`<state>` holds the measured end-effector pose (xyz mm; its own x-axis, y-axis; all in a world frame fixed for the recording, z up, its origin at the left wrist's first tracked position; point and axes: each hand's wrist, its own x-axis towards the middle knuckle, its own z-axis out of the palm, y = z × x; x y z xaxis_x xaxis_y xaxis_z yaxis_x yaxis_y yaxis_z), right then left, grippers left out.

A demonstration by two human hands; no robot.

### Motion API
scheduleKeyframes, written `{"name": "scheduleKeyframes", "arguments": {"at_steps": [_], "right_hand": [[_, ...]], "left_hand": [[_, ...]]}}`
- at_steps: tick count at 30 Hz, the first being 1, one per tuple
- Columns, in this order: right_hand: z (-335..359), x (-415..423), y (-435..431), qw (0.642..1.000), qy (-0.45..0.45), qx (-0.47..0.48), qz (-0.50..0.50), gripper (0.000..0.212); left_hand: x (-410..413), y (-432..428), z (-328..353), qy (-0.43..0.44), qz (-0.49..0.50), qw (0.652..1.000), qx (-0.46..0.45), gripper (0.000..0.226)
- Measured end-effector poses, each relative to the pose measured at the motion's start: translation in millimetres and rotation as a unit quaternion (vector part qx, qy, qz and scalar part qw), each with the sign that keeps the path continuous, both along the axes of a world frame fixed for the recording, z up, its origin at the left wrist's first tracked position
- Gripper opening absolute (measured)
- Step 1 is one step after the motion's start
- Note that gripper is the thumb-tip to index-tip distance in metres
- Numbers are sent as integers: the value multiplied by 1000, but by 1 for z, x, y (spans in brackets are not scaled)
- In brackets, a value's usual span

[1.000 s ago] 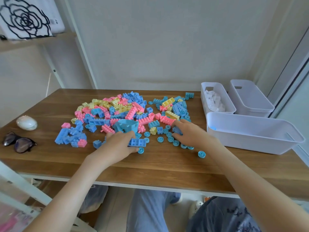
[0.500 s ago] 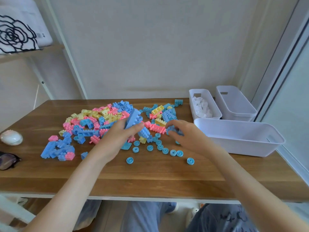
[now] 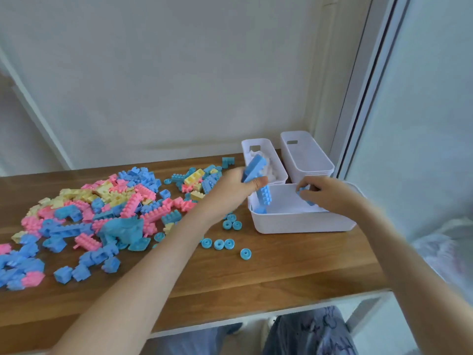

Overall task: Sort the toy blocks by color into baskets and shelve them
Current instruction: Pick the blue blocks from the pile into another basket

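L hand (image 3: 238, 187) curls round a bunch of blue blocks (image 3: 253, 167), held above the back-left corner of the near white basket (image 3: 302, 224). One long blue block (image 3: 265, 195) hangs under my fingers, long axis steep, low end inside the basket; can't tell if gripped or loose. R hand (image 3: 327, 194) pinches small blue pieces (image 3: 303, 189) over basket mid. Drop pt is straight down for both. L sits closest to the rim, so prob. needs a nudge right.

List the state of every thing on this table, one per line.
Left hand, grips long blue blocks over the near basket.
Right hand, pinches small blue pieces over it.
Near basket, holds a loose blue block.
Narrow basket, holds white blocks.
Block pile, mixed colours, unsorted.
Blue wheels, loose on table.
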<state>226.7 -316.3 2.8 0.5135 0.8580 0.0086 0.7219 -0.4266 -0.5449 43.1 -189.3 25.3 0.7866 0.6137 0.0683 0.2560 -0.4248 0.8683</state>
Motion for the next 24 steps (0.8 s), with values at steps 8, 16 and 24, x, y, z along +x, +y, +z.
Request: {"name": "scheduleKeyframes", "arguments": {"at_steps": [8,16,24], "right_hand": [[1,11,-7,999,-22,11,-29,16],[12,-16,-16,997,-71,13,-27,25],[-13,-118,34,949,-183,107,233,45]], "left_hand": [[44,-18,-12,222,-32,948,228,47],[2,-11,-15,21,-10,988,154,35],[-121,31,-33,37,146,970,192,24]]}}
